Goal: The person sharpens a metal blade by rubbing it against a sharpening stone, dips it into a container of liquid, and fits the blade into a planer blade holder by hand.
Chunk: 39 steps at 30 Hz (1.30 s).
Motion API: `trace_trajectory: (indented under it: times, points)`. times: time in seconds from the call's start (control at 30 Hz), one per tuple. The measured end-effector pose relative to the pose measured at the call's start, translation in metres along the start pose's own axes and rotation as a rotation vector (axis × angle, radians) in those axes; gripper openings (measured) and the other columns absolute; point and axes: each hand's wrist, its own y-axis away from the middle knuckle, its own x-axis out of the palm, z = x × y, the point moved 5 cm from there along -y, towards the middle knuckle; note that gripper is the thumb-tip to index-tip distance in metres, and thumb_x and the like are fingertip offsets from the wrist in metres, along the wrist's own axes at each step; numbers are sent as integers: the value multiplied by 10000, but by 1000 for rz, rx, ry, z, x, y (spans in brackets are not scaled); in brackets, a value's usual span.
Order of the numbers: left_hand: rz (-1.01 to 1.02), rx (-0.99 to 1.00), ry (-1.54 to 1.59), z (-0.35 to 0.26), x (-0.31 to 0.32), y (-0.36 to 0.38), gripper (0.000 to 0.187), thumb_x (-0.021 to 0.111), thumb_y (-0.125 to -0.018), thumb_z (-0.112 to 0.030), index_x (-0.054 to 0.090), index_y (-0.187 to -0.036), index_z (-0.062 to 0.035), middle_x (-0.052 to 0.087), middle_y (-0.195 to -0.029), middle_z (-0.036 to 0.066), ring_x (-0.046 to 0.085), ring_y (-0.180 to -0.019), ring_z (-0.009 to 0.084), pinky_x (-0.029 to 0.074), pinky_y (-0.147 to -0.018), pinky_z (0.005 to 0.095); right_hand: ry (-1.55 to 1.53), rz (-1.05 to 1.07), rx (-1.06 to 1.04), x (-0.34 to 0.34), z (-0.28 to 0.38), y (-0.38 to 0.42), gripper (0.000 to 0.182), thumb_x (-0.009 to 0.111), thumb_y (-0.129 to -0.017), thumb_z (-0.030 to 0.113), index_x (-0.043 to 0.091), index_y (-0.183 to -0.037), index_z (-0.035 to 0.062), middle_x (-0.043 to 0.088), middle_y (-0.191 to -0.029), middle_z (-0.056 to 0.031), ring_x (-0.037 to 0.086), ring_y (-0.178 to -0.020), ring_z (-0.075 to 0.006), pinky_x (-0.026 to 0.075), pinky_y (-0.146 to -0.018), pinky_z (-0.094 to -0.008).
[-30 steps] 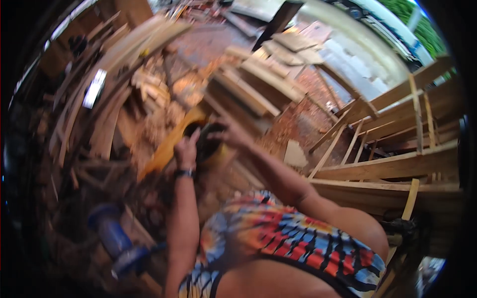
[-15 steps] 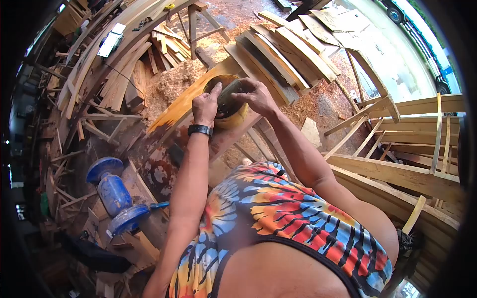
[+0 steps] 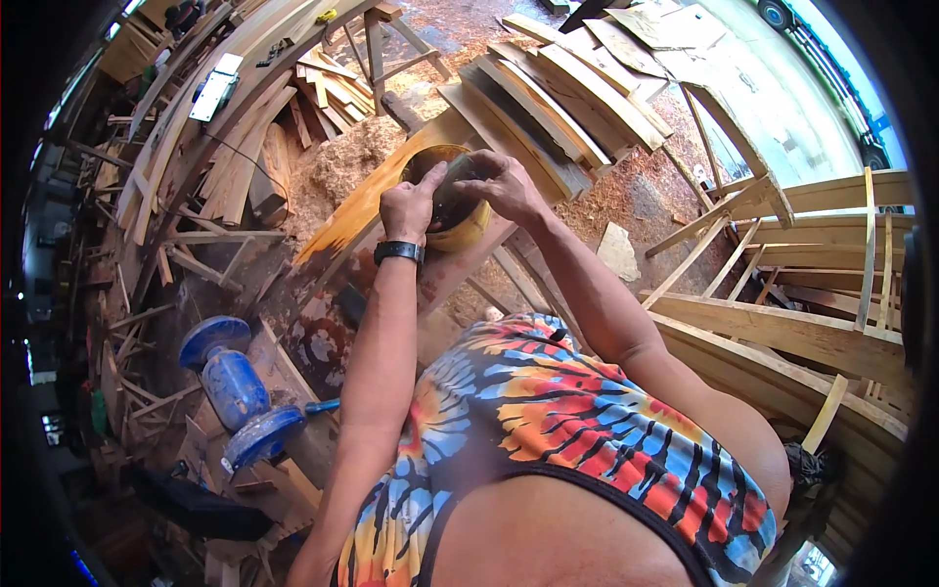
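Note:
A yellow tub (image 3: pixel 467 235) with a dark inside stands on a board, below both hands. Over its opening, a dark grey-green piece (image 3: pixel 458 176) spans the gap between my fingers; its exact kind is unclear. My left hand (image 3: pixel 406 207), with a black watch on the wrist, is closed at the tub's left rim, thumb and finger against that piece. From the other side, my right hand (image 3: pixel 507 186) pinches it with bent fingers. The hands partly hide the tub's rim and inside.
Behind the tub lie stacked planks (image 3: pixel 558 93) and a sawdust heap (image 3: pixel 352 161). A blue spool-shaped metal piece (image 3: pixel 240 386) is at lower left. Wooden frames (image 3: pixel 782 293) rise on the right. A yellow-stained board (image 3: pixel 342 220) runs beside the tub.
The grey-green piece has turned and looks darker, shifted slightly towards my right hand. Both hands stay over the tub; the view has shifted slightly.

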Motion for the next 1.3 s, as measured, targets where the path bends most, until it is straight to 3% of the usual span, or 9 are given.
trace_trajectory:
  times: [0.3,0.4,0.6,0.7,0.83,1.07,1.17,1.3]
  points:
    - [-12,19,-17,5,1,-4,594,857,-773,-513,523,-560,-70,553,-581,22,526,-454,133,475,-361,310,-87,28,1,1,7,2,458,824,-818,159,667,-1215,-6,738,-1089,-93,682,-1005,-162,533,-919,-315]
    - [8,-19,-60,6,0,-5,587,819,-814,-522,598,-609,-18,617,-619,63,582,-522,164,536,-472,350,-71,26,9,1,4,1,464,829,-811,168,671,-1213,-3,737,-1083,-97,683,-997,-164,535,-911,-315]
    - [-97,135,-574,-15,-11,-12,480,760,-891,-429,739,-888,50,739,-806,145,690,-742,190,548,-772,341,-21,11,-7,-1,5,1,414,801,-801,217,704,-1148,11,741,-1031,-102,690,-945,-173,536,-872,-332]
    - [66,326,-221,-11,0,-21,369,766,-900,-329,749,-948,36,745,-823,104,693,-756,162,546,-739,308,6,19,-10,-1,5,-1,437,809,-793,230,702,-1157,13,741,-1041,-107,693,-951,-181,538,-870,-335]
    - [336,100,77,5,13,-25,136,770,-899,-136,754,-987,-33,735,-900,34,672,-747,96,553,-700,250,-3,22,-39,0,2,-2,465,821,-786,245,697,-1171,15,741,-1056,-112,695,-965,-189,539,-872,-338]
    - [371,58,127,11,15,-31,167,782,-905,-180,716,-916,-27,724,-865,35,660,-703,91,552,-656,250,59,34,-47,-1,0,-3,448,817,-801,216,691,-1182,17,742,-1069,-110,692,-972,-181,539,-876,-336]
    - [365,57,155,14,16,-34,186,781,-911,-204,702,-893,-37,719,-852,31,651,-689,86,542,-642,245,-53,52,-9,1,-4,-3,506,814,-788,262,683,-1216,25,721,-1091,-121,681,-1027,-247,517,-909,-354]
    - [331,50,127,13,15,-30,226,784,-911,-240,698,-869,-36,715,-840,25,629,-710,80,521,-667,246,-5,53,-22,1,-8,-6,514,814,-796,258,675,-1220,3,720,-1099,-127,677,-1034,-239,516,-916,-354]
